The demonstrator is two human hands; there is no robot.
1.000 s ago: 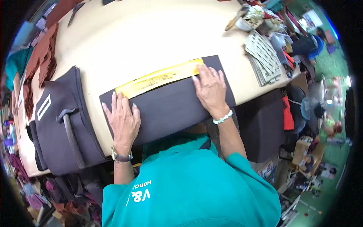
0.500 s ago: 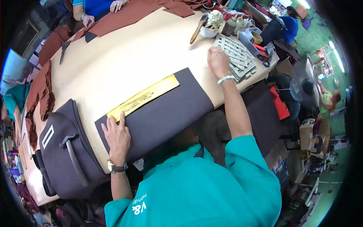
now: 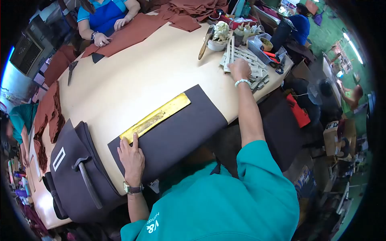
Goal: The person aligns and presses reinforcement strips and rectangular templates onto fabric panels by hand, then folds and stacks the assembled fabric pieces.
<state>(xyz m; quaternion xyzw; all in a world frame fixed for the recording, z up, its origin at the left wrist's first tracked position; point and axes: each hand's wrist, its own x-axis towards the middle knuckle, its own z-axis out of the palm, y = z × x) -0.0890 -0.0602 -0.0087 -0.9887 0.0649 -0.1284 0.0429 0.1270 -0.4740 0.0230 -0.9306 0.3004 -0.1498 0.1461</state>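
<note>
My left hand (image 3: 132,160) rests with its fingers apart on the left end of a yellow strip (image 3: 157,116). That strip lies along the upper part of a dark panel (image 3: 181,136) at the table's near edge. At the right, my right hand (image 3: 240,69) has its fingers closed on a pale slotted strip (image 3: 230,52), tilted up from a pile of similar slotted templates (image 3: 254,60). To the left, a hammer (image 3: 89,182) and a small pale rectangular frame (image 3: 59,159) lie on a stack of dark panels (image 3: 72,180).
A brush (image 3: 205,43), a white bowl (image 3: 217,45), bottles (image 3: 239,36) and a basket (image 3: 257,48) stand at the back right. Scissors (image 3: 71,72) and brown pieces (image 3: 132,34) lie farther back. A co-worker's hands (image 3: 102,39) touch the brown material; another person stands left.
My right hand has left the yellow strip, moved right to the templates and closed on a slotted strip. My left hand stays on the yellow strip. The view has shifted, showing more of the far side.
</note>
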